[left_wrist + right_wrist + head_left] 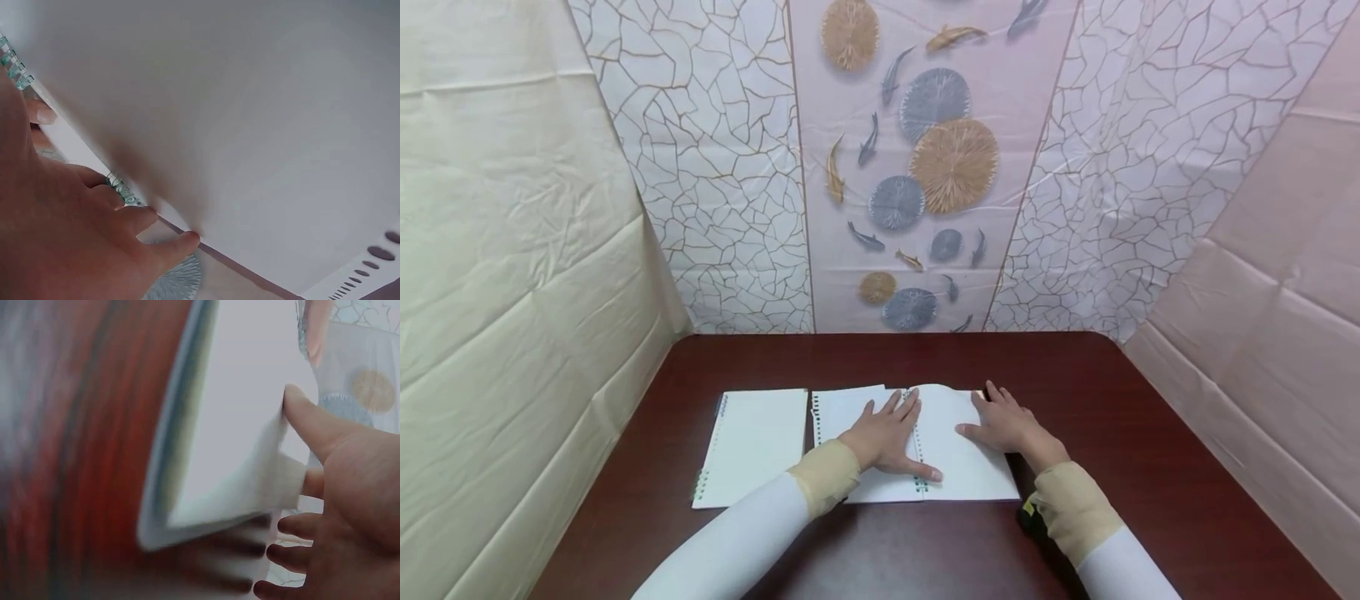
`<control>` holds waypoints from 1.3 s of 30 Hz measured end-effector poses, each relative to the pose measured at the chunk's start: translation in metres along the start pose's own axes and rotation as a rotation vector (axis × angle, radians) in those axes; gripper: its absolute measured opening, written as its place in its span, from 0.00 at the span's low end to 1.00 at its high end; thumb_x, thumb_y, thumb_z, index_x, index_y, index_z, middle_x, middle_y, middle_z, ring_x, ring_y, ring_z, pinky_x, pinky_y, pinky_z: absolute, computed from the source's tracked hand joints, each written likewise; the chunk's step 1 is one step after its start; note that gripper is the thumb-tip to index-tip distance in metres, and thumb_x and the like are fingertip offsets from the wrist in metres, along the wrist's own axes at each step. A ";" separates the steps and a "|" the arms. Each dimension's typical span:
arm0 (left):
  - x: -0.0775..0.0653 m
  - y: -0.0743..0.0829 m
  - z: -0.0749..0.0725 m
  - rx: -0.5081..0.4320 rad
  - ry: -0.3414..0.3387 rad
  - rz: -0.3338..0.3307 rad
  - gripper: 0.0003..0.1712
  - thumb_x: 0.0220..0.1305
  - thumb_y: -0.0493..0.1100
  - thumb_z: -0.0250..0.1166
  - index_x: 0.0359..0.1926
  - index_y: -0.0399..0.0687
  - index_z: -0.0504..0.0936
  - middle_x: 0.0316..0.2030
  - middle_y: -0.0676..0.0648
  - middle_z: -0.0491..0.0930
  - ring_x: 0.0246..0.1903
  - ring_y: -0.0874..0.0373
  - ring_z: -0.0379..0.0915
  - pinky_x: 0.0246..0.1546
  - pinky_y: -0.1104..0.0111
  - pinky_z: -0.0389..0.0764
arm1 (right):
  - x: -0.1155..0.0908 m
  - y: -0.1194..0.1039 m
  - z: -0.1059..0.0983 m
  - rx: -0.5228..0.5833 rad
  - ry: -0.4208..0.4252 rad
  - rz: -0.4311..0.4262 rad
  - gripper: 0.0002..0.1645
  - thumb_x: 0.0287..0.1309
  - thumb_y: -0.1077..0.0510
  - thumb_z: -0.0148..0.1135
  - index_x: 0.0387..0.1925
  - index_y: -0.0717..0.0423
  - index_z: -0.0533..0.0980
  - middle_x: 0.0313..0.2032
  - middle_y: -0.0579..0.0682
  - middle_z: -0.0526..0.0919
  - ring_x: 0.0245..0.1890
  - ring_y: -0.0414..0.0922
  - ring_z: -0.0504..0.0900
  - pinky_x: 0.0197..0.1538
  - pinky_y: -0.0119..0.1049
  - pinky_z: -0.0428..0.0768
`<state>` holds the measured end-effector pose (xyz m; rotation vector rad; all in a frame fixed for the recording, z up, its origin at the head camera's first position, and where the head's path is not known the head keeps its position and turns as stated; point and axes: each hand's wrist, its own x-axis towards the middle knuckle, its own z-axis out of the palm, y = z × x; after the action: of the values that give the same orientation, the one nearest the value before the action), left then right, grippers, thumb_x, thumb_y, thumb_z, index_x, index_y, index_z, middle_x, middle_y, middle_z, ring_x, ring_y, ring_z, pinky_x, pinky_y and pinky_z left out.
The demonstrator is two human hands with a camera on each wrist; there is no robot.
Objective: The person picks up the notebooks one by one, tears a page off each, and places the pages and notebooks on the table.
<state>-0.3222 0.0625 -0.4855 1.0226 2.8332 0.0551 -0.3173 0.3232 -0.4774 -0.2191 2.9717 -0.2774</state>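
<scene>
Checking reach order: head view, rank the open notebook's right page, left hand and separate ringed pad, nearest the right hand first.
1. Right page: beneath the right hand's thumb.
2. Left hand: to its left.
3. Ringed pad: far left.

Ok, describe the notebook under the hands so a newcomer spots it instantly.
On the dark red table before the fish-patterned panel, the open notebook lies, left hand across its middle, right hand over its right edge. Unlike the pad to its left, its rings run between two pages.
</scene>
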 end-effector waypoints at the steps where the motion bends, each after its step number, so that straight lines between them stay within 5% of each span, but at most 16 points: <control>1: 0.000 0.000 0.000 -0.001 0.002 0.000 0.77 0.51 0.93 0.54 0.86 0.47 0.47 0.86 0.49 0.41 0.84 0.47 0.40 0.78 0.42 0.55 | -0.001 -0.002 -0.002 0.000 0.013 -0.020 0.47 0.73 0.36 0.62 0.77 0.64 0.67 0.79 0.75 0.50 0.78 0.76 0.50 0.67 0.79 0.62; 7: 0.001 0.001 0.001 -0.008 0.000 0.005 0.78 0.51 0.93 0.54 0.86 0.47 0.46 0.86 0.49 0.40 0.84 0.47 0.40 0.78 0.41 0.55 | -0.008 -0.018 -0.024 0.237 0.093 -0.092 0.38 0.73 0.44 0.65 0.74 0.61 0.72 0.76 0.76 0.59 0.76 0.75 0.57 0.71 0.73 0.64; 11: 0.001 0.000 0.001 -0.010 0.004 0.005 0.78 0.51 0.93 0.55 0.86 0.47 0.46 0.86 0.49 0.40 0.84 0.47 0.39 0.78 0.42 0.55 | -0.010 -0.028 -0.040 0.571 0.093 0.043 0.48 0.72 0.45 0.67 0.82 0.60 0.58 0.77 0.74 0.58 0.75 0.71 0.62 0.70 0.66 0.70; 14: 0.000 0.001 0.000 -0.020 0.008 0.006 0.77 0.51 0.92 0.56 0.86 0.47 0.47 0.86 0.49 0.41 0.84 0.47 0.40 0.78 0.42 0.54 | -0.008 -0.027 -0.045 0.690 0.108 0.172 0.55 0.69 0.46 0.70 0.83 0.61 0.50 0.76 0.75 0.60 0.73 0.69 0.67 0.67 0.63 0.75; 19: -0.002 0.002 -0.003 -0.017 0.009 0.008 0.76 0.52 0.91 0.56 0.86 0.46 0.48 0.86 0.48 0.42 0.84 0.47 0.40 0.78 0.42 0.55 | 0.000 -0.013 -0.040 0.618 0.121 0.257 0.46 0.66 0.48 0.72 0.74 0.69 0.65 0.67 0.73 0.72 0.63 0.66 0.76 0.63 0.60 0.78; 25: -0.003 0.001 -0.002 -0.029 -0.002 0.010 0.77 0.52 0.91 0.56 0.86 0.46 0.47 0.86 0.48 0.41 0.84 0.47 0.40 0.78 0.42 0.54 | 0.009 0.008 -0.020 0.696 0.105 0.202 0.23 0.74 0.51 0.65 0.56 0.68 0.80 0.46 0.59 0.83 0.42 0.51 0.80 0.43 0.41 0.80; 33: -0.001 0.000 -0.001 -0.038 -0.010 0.001 0.77 0.52 0.91 0.56 0.86 0.47 0.45 0.86 0.49 0.39 0.84 0.48 0.39 0.79 0.43 0.52 | 0.009 0.008 -0.009 0.655 0.235 0.104 0.31 0.80 0.52 0.57 0.73 0.66 0.70 0.64 0.67 0.79 0.58 0.58 0.83 0.58 0.54 0.82; 39: -0.001 0.001 -0.002 -0.057 -0.008 -0.001 0.77 0.52 0.90 0.59 0.86 0.46 0.47 0.86 0.48 0.41 0.84 0.47 0.40 0.78 0.42 0.53 | 0.005 0.001 -0.002 0.578 0.370 0.091 0.20 0.79 0.53 0.58 0.60 0.64 0.79 0.50 0.63 0.87 0.42 0.52 0.84 0.44 0.46 0.83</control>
<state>-0.3209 0.0624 -0.4836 1.0073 2.8075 0.1297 -0.3223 0.3237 -0.4759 0.0434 3.0649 -1.2537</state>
